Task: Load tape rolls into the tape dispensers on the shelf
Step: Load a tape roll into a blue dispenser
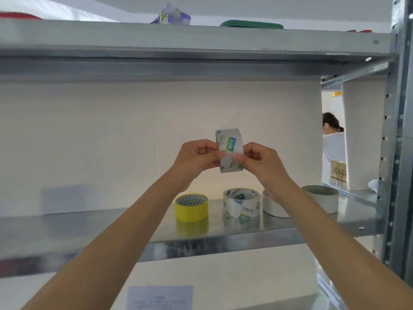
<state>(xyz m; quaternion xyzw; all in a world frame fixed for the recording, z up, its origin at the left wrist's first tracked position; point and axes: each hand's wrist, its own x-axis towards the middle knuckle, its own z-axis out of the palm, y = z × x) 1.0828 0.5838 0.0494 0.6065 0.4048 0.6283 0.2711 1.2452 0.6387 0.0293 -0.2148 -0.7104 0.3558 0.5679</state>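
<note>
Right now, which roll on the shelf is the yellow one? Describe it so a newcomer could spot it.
Look at the metal shelf below the raised hands. Four tape rolls lie flat in a row on it, right of centre. The yellow tape roll is the leftmost, beside the clear printed tape roll; it is the only coloured one, the two white tape rolls being farther right.

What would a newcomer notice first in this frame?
First, the clear printed tape roll held up edge-on at the centre, pinched between the left hand and right hand above the metal shelf. Below it stand a yellow tape roll, another clear printed roll and two white rolls to the right, one partly hidden by the right forearm. No dispenser is visible.
</note>
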